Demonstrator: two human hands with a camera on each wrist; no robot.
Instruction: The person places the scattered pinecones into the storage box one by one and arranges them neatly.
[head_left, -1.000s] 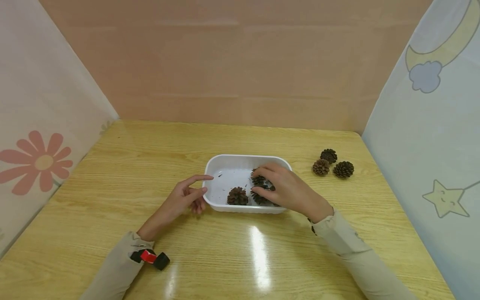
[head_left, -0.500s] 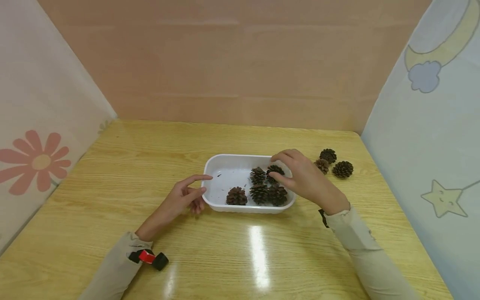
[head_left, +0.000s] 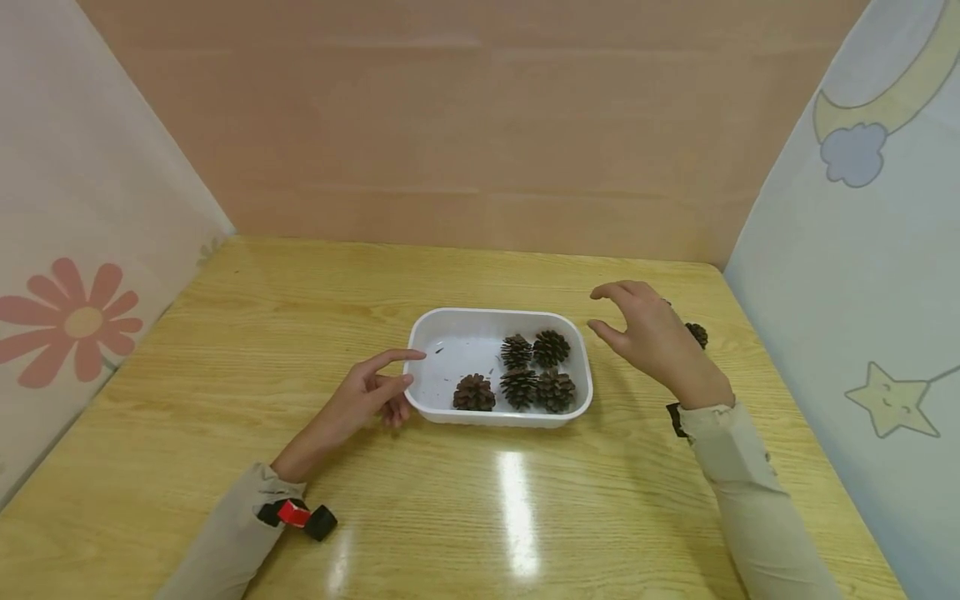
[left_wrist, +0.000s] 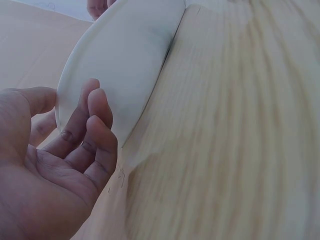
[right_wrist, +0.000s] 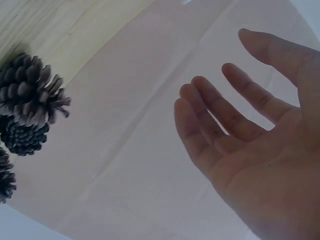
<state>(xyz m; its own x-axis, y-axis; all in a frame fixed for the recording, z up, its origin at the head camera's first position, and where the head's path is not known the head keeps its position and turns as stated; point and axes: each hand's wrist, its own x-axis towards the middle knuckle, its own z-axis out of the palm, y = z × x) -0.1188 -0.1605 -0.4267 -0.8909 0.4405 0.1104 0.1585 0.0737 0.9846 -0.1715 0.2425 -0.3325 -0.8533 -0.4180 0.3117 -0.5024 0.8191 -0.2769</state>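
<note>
only head view shows pinecones (head_left: 555,392) (five) in tray (head_left: 495,420).

The table (head_left: 337,287) was yellowish wood, with thin wavy lines running across it. Its top was smooth and shiny. Its far right corner was round. A long white streak of light (head_left: 517,512) shone on the near part, and a smaller, dimmer patch of light (head_left: 340,560) shone to the left of it. A white tray (head_left: 495,420) sat near the middle of the table. It was wider than it was deep, with round corners and a rim all the way round. Over to the right, apart from the tray, three brown pine cones (right_wrist: 27,87) lay close together on the wood.
</note>
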